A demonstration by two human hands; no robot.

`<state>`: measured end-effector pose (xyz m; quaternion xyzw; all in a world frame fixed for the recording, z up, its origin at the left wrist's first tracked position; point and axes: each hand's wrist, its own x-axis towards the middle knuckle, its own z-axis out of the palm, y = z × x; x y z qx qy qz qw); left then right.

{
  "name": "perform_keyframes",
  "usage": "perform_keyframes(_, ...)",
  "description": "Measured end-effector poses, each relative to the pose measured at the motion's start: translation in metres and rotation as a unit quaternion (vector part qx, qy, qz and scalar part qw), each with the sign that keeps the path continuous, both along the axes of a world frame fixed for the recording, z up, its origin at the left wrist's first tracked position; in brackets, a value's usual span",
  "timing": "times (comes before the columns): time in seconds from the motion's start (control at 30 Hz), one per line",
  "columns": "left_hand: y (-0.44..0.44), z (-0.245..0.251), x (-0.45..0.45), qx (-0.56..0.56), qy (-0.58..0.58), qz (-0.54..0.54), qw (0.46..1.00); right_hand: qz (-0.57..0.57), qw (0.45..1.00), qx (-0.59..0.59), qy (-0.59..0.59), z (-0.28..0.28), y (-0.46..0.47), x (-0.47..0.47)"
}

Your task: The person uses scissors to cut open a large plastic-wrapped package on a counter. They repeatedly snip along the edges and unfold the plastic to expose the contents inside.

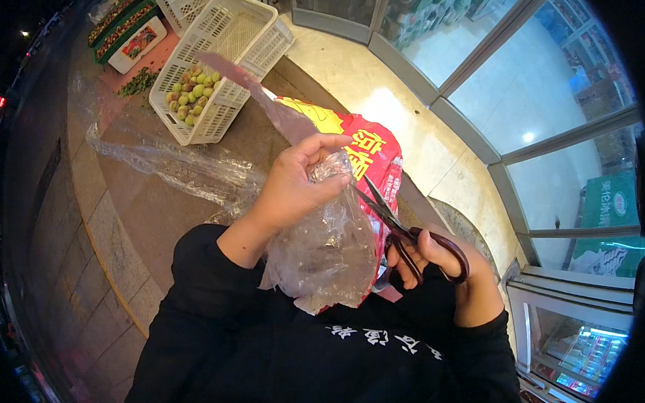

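Note:
Bunched clear plastic film is pinched between the thumb and fingers of my left hand. A long strip of it trails away to the upper left over the ground. My right hand grips dark-handled scissors, thumb and fingers through the loops. Their blades are slightly parted and point at the film beside my left thumb. Beneath the film lies a red and yellow printed plastic sheet that bears writing. Its lower part is hidden by the film and my hands.
A white plastic crate with several green and reddish round fruits stands ahead. Beyond it are leafy scraps and a white foam box near green trays of small produce. Framed glass doors line the right side.

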<state>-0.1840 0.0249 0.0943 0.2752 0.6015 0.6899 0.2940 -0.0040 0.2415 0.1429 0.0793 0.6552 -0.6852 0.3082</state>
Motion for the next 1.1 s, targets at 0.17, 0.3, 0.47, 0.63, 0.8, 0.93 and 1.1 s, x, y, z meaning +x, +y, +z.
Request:
perform_keyframes(0.17, -0.006, 0.003, 0.001, -0.029, 0.055, 0.003, 0.998, -0.018, 0.999, -0.041, -0.019, -0.01, -0.003, 0.004)
perform_keyframes(0.3, -0.009, 0.01, 0.001, -0.027, 0.036, 0.004, 0.999, -0.007, 0.998, -0.054, 0.009, 0.0, -0.008, 0.004)
perform_keyframes(0.47, -0.012, 0.014, -0.002, 0.015, -0.035, -0.014, 0.999, 0.012, 0.998, -0.046, 0.039, 0.006, -0.009, 0.003)
perform_keyframes(0.63, -0.008, 0.011, 0.001, 0.067, -0.071, -0.009, 0.995, 0.009, 0.998, -0.039, 0.043, 0.003, -0.013, 0.007)
perform_keyframes(0.8, -0.006, 0.006, 0.0, 0.101, -0.104, -0.04, 0.989, -0.033, 0.996, -0.075, 0.037, -0.003, -0.016, 0.014)
perform_keyframes(0.93, -0.005, 0.008, 0.001, 0.093, -0.098, -0.049, 0.99, -0.026, 0.995, -0.094, 0.008, -0.009, -0.016, 0.012)
perform_keyframes(1.1, -0.002, 0.015, 0.005, 0.09, -0.107, -0.037, 0.989, -0.029, 0.996, -0.083, 0.025, -0.012, -0.019, 0.011)
